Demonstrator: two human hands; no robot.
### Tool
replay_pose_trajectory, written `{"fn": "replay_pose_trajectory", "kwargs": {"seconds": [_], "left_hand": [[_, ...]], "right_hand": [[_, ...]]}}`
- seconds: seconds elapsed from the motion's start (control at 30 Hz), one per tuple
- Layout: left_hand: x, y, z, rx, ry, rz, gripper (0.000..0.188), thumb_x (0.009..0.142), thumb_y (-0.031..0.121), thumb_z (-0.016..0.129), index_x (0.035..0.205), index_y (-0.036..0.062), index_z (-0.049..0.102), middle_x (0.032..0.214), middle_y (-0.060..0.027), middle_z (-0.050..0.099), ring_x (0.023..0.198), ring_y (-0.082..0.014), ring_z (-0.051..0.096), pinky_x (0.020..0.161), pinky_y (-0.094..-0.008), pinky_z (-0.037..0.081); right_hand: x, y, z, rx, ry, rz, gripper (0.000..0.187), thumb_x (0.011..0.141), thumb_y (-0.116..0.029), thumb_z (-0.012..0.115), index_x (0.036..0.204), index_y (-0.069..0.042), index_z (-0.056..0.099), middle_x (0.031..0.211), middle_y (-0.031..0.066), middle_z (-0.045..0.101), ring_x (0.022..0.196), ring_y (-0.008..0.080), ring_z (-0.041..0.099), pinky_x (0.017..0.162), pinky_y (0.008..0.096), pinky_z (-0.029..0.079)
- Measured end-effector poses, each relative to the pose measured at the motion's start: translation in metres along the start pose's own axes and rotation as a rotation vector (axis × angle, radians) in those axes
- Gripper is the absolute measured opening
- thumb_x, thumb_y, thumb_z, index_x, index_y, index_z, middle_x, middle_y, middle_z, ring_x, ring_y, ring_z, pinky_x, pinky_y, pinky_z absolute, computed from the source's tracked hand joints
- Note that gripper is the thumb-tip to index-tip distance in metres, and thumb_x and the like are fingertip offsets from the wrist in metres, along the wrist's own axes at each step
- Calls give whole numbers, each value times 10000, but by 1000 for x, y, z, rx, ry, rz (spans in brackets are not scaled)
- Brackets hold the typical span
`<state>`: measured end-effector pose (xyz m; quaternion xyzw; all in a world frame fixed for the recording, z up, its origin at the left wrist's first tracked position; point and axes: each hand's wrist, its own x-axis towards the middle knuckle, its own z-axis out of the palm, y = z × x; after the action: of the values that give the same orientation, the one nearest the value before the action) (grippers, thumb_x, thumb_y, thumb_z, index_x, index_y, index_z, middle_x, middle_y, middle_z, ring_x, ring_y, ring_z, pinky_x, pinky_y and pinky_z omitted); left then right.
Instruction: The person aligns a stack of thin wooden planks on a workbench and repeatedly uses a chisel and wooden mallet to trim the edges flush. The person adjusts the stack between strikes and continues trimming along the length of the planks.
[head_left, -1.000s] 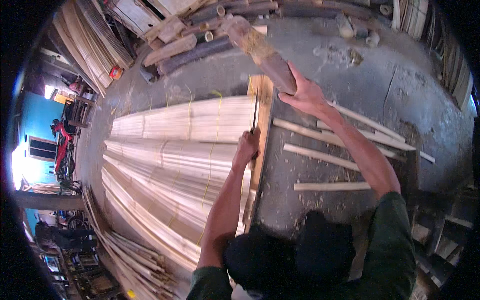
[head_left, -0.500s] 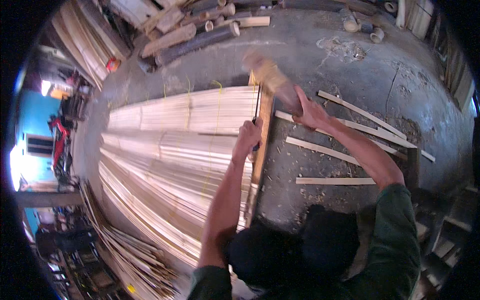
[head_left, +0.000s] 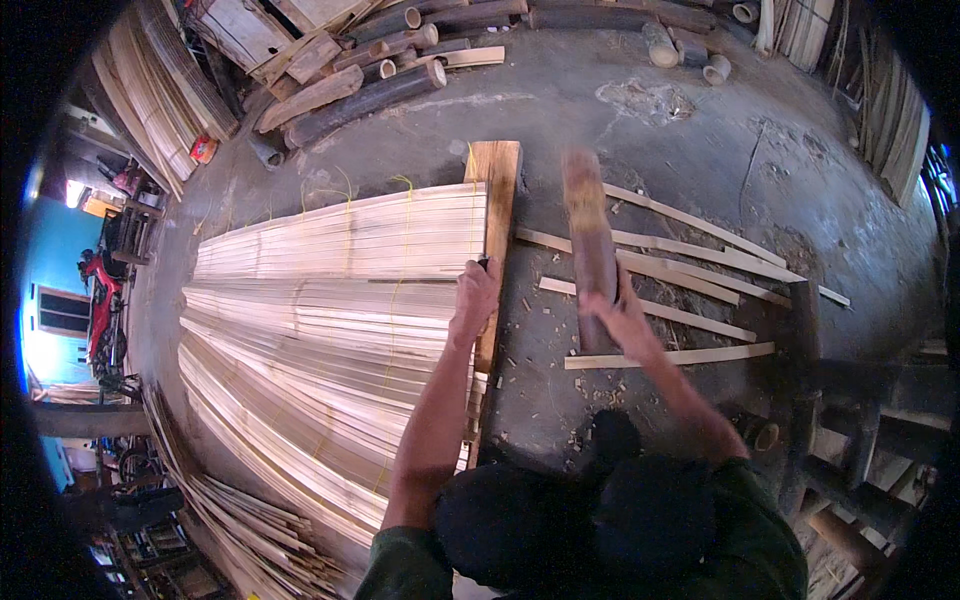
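Left hand [head_left: 477,298] closed around the dark handle of a knife [head_left: 484,262]; thin blade lies along the right-hand ends of the pale slat mat [head_left: 340,240], just beside the wooden beam [head_left: 506,215]. Right hand [head_left: 624,318] clamped on the lower end of a thick wooden club [head_left: 590,235], far end blurred, right of the beam and apart from the knife. Loose strips [head_left: 670,357] on the floor [head_left: 560,110] nearby.

- One left hand [head_left: 474,300] and one right hand [head_left: 622,318] showed.
- There was one club [head_left: 590,235].
- There was one blade [head_left: 486,228].
- There was one squared beam [head_left: 497,180].
- Loose strips [head_left: 690,355] numbered at least six.
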<state>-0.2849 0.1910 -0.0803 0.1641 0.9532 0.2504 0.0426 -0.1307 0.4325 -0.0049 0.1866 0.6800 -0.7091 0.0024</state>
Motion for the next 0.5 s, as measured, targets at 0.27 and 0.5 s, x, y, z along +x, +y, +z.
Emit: {"fn": "replay_pose_trajectory", "kwargs": {"seconds": [0.27,0.5], "left_hand": [[-1,25,-27,-44,-41,30,479,1003,374,461,1020,-101,526,729,-267,603,569,-343,656,518,-467,523],[7,33,-28,-262,-277,-190,322,988,234,492,1207,-2,491,896,-243,548,687,-324,653,544,-412,529]], "right_hand": [[-29,27,-13,-1036,-192,120,787,925,-358,614,1517,-67,182,977,308,663,891,518,642,798,563,535],[99,-7,-33,-1654,-256,-1029,680,868,-73,534,1488,-235,306,1533,85,275,1404,279,301,1141,450,302]]}}
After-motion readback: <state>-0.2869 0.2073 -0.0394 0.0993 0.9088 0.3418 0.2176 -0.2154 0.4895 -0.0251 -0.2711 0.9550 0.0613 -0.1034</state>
